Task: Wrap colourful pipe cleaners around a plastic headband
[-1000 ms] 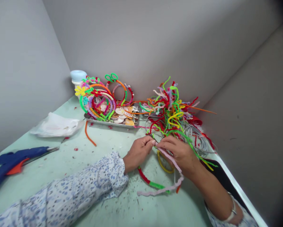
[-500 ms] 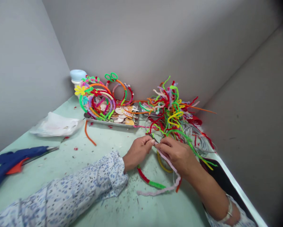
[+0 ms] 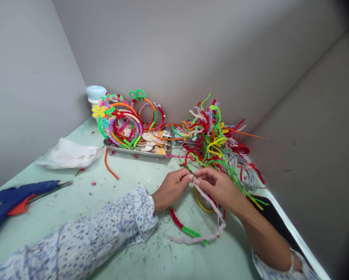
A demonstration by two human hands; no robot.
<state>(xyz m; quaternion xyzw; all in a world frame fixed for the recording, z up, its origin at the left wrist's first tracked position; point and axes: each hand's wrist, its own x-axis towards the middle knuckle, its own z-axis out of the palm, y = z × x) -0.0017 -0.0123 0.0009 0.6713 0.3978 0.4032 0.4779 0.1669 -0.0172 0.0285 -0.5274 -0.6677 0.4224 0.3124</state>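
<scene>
Left hand [image 3: 170, 189], right hand [image 3: 218, 186] on pink pipe cleaner [image 3: 186, 240]

Two hands [image 3: 171, 189] [image 3: 218, 187], one glue gun [image 3: 18, 195], one tray [image 3: 133, 151], one bag [image 3: 69, 154].

The pink pipe cleaner [image 3: 208, 201] is a long fuzzy pale-pink stem. Its upper end is pinched where the fingertips of the left hand [image 3: 171, 189] and the right hand [image 3: 218, 186] meet. From there it runs toward 5 o'clock under the right hand, bends near the desk, and trails back toward 9 o'clock as a loose wavy tail lying flat.

The headband [image 3: 182, 226] is a thin curved band wrapped in red fuzz, then bright green. It arcs below both hands, from the left wrist toward 5 o'clock, crossing the pink tail. Its bare dark tip pokes out at 11 o'clock above the pinch.
</scene>
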